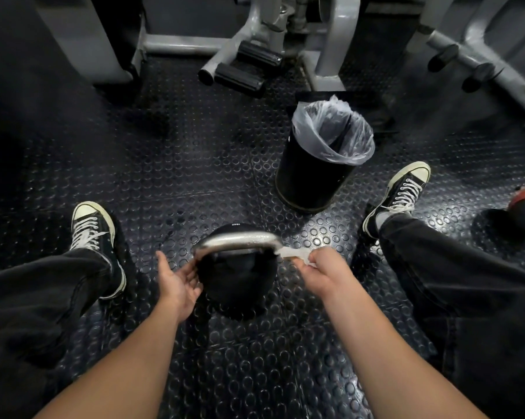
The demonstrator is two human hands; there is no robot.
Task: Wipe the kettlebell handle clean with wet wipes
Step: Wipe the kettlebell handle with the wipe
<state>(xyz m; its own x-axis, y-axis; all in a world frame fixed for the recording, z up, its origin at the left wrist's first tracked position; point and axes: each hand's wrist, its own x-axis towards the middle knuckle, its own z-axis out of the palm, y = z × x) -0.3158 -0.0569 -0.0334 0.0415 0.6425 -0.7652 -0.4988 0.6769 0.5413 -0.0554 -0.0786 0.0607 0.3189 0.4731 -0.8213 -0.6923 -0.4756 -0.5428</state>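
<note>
A black kettlebell [238, 282] stands on the studded rubber floor between my legs. Its silver handle [237, 241] arches over the top and shines. My right hand [321, 272] pinches a white wet wipe [294, 253] whose end touches the right end of the handle. My left hand [176, 279] is open, palm up, fingers resting against the left side of the kettlebell just below the handle's left end.
A black bin [312, 179] lined with a clear plastic bag stands just beyond the kettlebell to the right. My two sneakered feet [93, 234] [398, 195] flank the spot. Grey gym machine frames [255, 31] fill the far side. A red and black object [524, 207] lies at the right edge.
</note>
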